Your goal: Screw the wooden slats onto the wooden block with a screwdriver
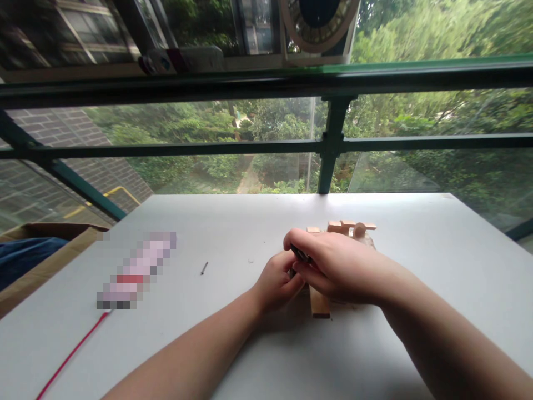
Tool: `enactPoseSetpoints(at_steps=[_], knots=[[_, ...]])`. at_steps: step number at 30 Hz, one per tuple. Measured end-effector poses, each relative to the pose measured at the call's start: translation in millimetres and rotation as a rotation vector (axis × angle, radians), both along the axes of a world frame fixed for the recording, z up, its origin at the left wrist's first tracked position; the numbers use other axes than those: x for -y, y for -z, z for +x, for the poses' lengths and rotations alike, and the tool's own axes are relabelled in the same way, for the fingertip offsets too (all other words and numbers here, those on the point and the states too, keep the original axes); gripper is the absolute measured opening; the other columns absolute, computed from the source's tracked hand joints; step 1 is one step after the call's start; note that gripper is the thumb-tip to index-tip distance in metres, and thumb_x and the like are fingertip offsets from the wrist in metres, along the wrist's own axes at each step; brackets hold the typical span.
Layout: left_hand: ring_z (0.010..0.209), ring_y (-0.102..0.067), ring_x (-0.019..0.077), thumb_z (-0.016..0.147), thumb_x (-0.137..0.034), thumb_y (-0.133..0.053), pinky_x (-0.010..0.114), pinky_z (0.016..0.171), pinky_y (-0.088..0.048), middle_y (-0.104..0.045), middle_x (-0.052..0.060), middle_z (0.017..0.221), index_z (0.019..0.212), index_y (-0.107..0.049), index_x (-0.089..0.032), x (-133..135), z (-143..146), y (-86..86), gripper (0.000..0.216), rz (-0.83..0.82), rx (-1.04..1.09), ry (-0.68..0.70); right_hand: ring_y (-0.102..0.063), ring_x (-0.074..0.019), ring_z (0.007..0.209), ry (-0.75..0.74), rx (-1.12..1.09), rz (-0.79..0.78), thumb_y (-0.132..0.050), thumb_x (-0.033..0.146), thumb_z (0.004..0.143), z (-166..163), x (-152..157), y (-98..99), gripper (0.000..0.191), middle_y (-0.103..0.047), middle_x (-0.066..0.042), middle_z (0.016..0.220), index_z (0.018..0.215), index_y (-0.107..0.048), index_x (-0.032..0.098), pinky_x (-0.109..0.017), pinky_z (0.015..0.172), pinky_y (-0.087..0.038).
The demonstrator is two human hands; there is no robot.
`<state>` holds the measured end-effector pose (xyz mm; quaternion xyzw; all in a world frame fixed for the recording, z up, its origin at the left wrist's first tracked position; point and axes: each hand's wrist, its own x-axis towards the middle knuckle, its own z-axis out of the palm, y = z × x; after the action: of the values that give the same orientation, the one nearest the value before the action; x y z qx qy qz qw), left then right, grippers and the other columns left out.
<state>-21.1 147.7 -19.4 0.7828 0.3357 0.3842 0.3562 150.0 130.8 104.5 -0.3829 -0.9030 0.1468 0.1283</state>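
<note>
My right hand (337,258) is closed, with its thumb and fingers bent round a small dark object (300,254) whose kind I cannot make out. Close against it, my left hand (277,283) has its fingers curled; what lies within them is mostly hidden. Both hands are over a group of wooden pieces. A flat wooden strip (320,305) sticks out toward me below the hands. Beyond my right hand, more small wooden blocks (336,226) and a round wooden piece (359,230) show beside something clear, like plastic wrap (370,241).
A thin dark nail-like piece (204,268) lies on the white table (187,344). To the left is a blurred-out flat item (141,264) with a red cable (73,355). A cardboard box (50,266) holding blue cloth stands beside the table. Green railings (208,149) run behind.
</note>
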Motion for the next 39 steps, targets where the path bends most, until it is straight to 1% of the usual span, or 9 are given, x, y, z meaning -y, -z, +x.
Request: enactPoseSetpoints(at_steps=[4,9,14,24,33,39], knots=[[0.080,-0.060,0.0188,0.084,-0.028,-0.054,0.028,0.070,-0.047,-0.065,0.006,0.086,0.085,-0.059,-0.014,0.0,-0.6,0.9,0.015,-0.002,-0.007,-0.017,-0.054,-0.0141,0.071,0.007,0.007,0.007,-0.045,0.028,0.088,-0.8,-0.2,-0.3,0.013,-0.064,-0.002,0.085,0.099,-0.050,0.023,-0.025,0.057,-0.027],[0.079,-0.060,0.0182,0.085,-0.029,-0.053,0.027,0.069,-0.047,-0.065,0.005,0.084,0.086,-0.059,-0.014,-0.7,0.2,-0.6,0.017,0.005,0.006,-0.007,-0.051,-0.0137,0.067,0.029,0.028,0.042,-0.044,0.029,0.088,-1.1,0.0,-1.0,0.013,-0.063,-0.001,0.085,0.098,-0.051,0.024,-0.026,0.054,-0.023],[0.079,-0.060,0.0176,0.085,-0.029,-0.053,0.026,0.068,-0.046,-0.065,0.006,0.084,0.087,-0.060,-0.013,-0.4,1.2,-1.5,0.017,0.002,0.022,0.000,-0.049,-0.0134,0.063,0.037,0.039,0.057,-0.045,0.030,0.088,-1.6,0.3,-1.7,0.012,-0.061,0.000,0.080,0.097,-0.051,0.024,-0.026,0.052,-0.021],[0.085,-0.061,0.0199,0.086,-0.029,-0.052,0.028,0.073,-0.047,-0.066,0.007,0.089,0.089,-0.061,-0.013,1.2,1.1,-3.8,0.018,-0.010,0.009,0.019,-0.051,-0.0138,0.066,0.032,0.021,0.031,-0.047,0.030,0.087,-0.9,0.1,-1.6,0.015,-0.061,-0.001,0.080,0.099,-0.051,0.023,-0.025,0.053,-0.022],[0.082,-0.060,0.0194,0.085,-0.030,-0.053,0.028,0.072,-0.047,-0.065,0.006,0.087,0.088,-0.060,-0.013,0.4,0.6,-1.7,0.018,0.012,0.002,-0.010,-0.049,-0.0142,0.066,0.047,0.026,-0.001,-0.046,0.026,0.087,-0.7,0.6,-3.4,0.015,-0.061,-0.002,0.081,0.099,-0.053,0.022,-0.026,0.054,-0.022],[0.079,-0.058,0.0200,0.082,-0.031,-0.055,0.030,0.070,-0.048,-0.065,0.007,0.085,0.085,-0.061,-0.013,0.2,-0.7,0.7,0.019,0.017,-0.028,-0.045,-0.051,-0.0146,0.071,-0.043,-0.009,-0.047,-0.044,0.020,0.085,2.2,-1.3,-5.0,0.016,-0.061,-0.002,0.084,0.100,-0.050,0.022,-0.026,0.059,-0.027]])
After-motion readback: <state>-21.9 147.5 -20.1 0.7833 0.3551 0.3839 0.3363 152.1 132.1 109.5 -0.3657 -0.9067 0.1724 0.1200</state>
